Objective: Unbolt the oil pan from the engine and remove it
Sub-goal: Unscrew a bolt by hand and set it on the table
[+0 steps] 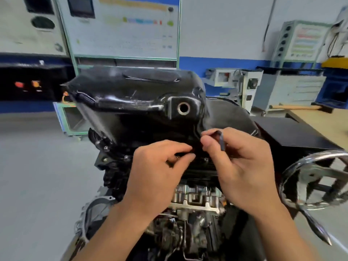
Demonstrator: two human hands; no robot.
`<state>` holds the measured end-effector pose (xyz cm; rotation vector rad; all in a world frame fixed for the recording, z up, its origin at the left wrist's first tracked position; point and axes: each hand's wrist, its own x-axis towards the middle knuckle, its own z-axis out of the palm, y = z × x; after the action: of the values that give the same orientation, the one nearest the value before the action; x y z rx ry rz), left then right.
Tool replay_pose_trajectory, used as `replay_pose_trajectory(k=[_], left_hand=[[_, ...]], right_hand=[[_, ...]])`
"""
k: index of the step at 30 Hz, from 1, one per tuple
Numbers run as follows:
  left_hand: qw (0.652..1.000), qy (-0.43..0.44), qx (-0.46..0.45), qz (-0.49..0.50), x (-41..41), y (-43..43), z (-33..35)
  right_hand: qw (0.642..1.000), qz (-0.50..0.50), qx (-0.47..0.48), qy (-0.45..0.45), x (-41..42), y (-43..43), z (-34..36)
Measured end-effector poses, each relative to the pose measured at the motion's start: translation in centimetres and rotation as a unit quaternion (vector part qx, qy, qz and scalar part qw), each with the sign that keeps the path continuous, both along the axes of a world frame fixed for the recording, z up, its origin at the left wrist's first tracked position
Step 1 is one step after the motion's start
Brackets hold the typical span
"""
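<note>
- Head view: the black oil pan (135,95) sits upside down on top of the engine (192,200); its inside is hidden.
- Its round drain hole (183,108) faces the camera, open.
- Left hand (156,166): fingers curled at the pan's lower rim; I cannot tell whether they pinch anything.
- Right hand (243,166): thumb and forefinger pinch a small dark bent tool (221,139), just beside the pan.
- A chrome handwheel (293,166) stands at the right.

Head view, down, close over engine (195,204)
</note>
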<state>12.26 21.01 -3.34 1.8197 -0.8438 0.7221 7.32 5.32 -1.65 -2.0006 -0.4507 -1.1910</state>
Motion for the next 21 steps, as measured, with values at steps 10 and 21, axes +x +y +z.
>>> replay_pose_trajectory(k=[10,21], left_hand=[[0.996,0.019,0.069,-0.052,2.9,-0.6,-1.2],[0.984,0.079,0.144,-0.073,3.4,-1.6,0.7]], right_hand=[[0.992,-0.018,-0.089,0.091,0.3,-4.2,1.2],[0.990,0.005,-0.083,0.116,0.6,-4.9,1.5]])
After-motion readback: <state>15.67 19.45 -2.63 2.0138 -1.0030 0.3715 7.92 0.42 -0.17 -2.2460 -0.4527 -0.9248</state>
